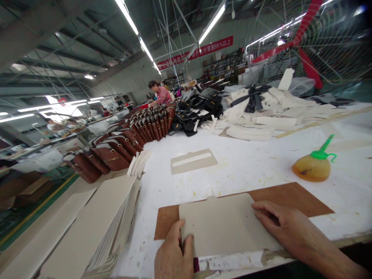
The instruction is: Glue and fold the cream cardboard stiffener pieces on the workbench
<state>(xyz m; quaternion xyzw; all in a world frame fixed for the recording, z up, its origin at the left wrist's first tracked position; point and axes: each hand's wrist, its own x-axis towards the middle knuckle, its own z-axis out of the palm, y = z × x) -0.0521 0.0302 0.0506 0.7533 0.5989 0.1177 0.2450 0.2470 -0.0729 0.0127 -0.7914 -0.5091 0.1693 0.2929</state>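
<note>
Left hand [173, 254] pinches grey card [223, 224] at tabletop's [247, 166] near edge; right hand [283, 224] lies open, flat on card, over brown board [290, 197].

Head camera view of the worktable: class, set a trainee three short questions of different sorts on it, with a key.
1. True or false: both hands rest on the grey card panel.
2. What lies directly under that panel? A) brown board B) a bag C) bare table
3. What colour is the cap of the glue bottle?

Key
1. True: the left hand holds its near edge and the right hand lies flat on it.
2. A, the brown board.
3. Green.
</note>
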